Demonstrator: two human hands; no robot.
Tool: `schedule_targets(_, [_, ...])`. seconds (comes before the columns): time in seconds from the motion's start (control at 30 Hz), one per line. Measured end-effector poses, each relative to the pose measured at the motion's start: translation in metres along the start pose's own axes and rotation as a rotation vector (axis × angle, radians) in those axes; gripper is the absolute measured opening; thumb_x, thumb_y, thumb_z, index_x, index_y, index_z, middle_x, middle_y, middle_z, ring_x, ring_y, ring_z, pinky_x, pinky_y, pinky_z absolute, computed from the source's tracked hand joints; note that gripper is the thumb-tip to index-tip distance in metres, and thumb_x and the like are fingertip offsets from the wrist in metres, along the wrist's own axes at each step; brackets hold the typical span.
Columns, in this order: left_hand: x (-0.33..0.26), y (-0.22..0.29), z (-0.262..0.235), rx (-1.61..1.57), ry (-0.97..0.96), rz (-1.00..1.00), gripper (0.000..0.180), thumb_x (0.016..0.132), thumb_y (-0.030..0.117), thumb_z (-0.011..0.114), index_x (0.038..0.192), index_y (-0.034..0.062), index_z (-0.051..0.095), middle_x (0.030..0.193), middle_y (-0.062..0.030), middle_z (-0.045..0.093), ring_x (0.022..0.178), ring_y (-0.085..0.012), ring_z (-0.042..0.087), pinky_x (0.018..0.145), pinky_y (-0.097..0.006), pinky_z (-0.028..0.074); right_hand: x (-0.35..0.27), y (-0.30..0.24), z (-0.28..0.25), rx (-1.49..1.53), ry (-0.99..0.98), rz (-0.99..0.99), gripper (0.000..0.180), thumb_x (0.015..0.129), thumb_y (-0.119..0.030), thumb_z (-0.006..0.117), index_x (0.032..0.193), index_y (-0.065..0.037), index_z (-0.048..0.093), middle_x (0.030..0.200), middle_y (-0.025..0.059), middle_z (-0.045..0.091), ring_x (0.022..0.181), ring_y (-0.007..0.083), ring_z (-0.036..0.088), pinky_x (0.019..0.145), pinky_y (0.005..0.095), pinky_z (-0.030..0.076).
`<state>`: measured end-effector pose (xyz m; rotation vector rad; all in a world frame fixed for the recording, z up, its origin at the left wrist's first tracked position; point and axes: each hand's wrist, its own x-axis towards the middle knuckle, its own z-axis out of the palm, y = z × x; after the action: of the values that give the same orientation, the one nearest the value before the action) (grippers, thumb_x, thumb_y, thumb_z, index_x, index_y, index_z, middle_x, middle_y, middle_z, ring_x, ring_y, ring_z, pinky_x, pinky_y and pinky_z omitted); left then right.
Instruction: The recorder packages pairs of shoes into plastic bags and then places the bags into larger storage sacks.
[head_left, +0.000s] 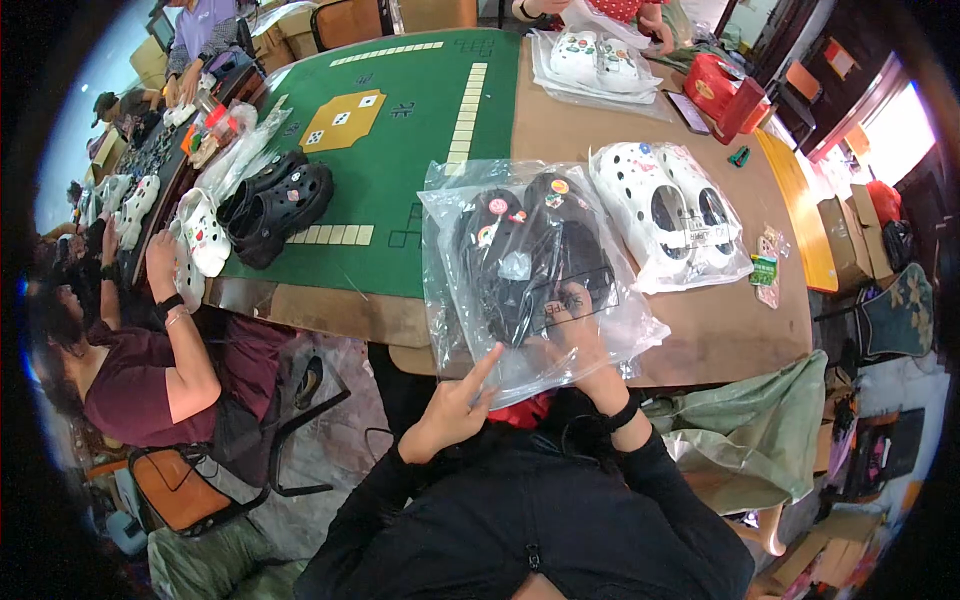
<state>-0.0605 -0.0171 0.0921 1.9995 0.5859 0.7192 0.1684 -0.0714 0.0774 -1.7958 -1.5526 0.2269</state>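
A pair of black clogs (545, 235) with colourful charms lies inside a clear plastic bag (450, 290) at the table's near edge. My left hand (450, 412) is at the bag's near left corner, its index finger stretched out and the thumb by the bag's edge. Reaching into the near end of the bag, my right hand (582, 335) shows through the film, fingers extended against the clogs' near end. To the right, touching this bag, lies a bagged pair of white clogs (665, 200). An unbagged pair of black clogs (278, 208) stands to the left.
A person in a maroon top (150, 385) sits at left, one hand by white clogs (203, 232). Across the table (720, 335), someone in red is behind more bagged white clogs (590, 62). A red bag (712, 85) and a small green-labelled packet (766, 270) lie to the right.
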Motion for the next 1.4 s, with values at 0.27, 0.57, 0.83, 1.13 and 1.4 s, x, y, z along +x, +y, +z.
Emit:
schedule_targets(0.27, [0.001, -0.01, -0.005, 0.147, -0.169, -0.08, 0.07, 0.08, 0.0, 0.059, 0.143, 0.0245, 0.043, 0.068, -0.0242, 0.059, 0.064, -0.0402, 0.062, 0.06, -0.046, 0.05, 0.019, 0.007, 0.015, 0.011, 0.117, -0.062, 0.058, 0.077, -0.019, 0.076, 0.129, -0.01, 0.053, 0.148, 0.0323, 0.022, 0.131, 0.051, 0.034, 0.102, 0.0501, 0.042])
schedule_targets(0.57, [0.0, -0.009, -0.005, 0.158, -0.141, -0.06, 0.072, 0.081, 0.003, 0.059, 0.146, 0.0276, 0.039, 0.072, -0.0235, 0.061, 0.067, -0.0396, 0.063, 0.062, -0.044, 0.051, -0.011, -0.005, -0.024, -0.215, 0.018, 0.037, 0.074, 0.074, -0.02, 0.076, 0.141, -0.017, 0.047, 0.151, 0.0309, 0.02, 0.133, 0.049, 0.034, 0.103, 0.0508, 0.039])
schedule_targets(0.83, [0.004, -0.007, -0.019, 0.249, -0.077, -0.139, 0.059, 0.083, 0.0, 0.059, 0.137, 0.0204, 0.052, 0.079, -0.0246, 0.063, 0.071, -0.0386, 0.064, 0.063, -0.04, 0.052, -0.031, -0.019, -0.048, -0.269, 0.055, 0.074, 0.074, 0.079, -0.019, 0.073, 0.144, -0.007, 0.04, 0.147, 0.0354, 0.025, 0.133, 0.0505, 0.032, 0.107, 0.0495, 0.033])
schedule_targets(1.13, [0.0, -0.027, -0.025, 0.167, 0.209, -0.126, 0.049, 0.085, -0.001, 0.056, 0.131, 0.0186, 0.058, 0.086, -0.0228, 0.065, 0.072, -0.0375, 0.064, 0.064, -0.04, 0.052, -0.025, -0.044, -0.068, -0.005, -0.407, 0.115, 0.059, 0.082, -0.021, 0.072, 0.135, -0.005, 0.05, 0.13, 0.024, 0.054, 0.121, 0.0411, 0.05, 0.1, 0.0436, 0.04])
schedule_targets(1.4, [0.003, -0.016, -0.029, -0.176, 0.392, -0.312, 0.037, 0.089, -0.005, 0.05, 0.122, 0.0061, 0.064, 0.085, -0.0068, 0.07, 0.064, -0.0102, 0.061, 0.058, -0.026, 0.049, -0.029, -0.037, -0.074, 0.203, 0.053, 0.113, 0.03, 0.078, -0.009, 0.075, 0.105, -0.001, 0.065, 0.102, 0.0141, 0.067, 0.096, 0.0271, 0.063, 0.082, 0.0344, 0.049])
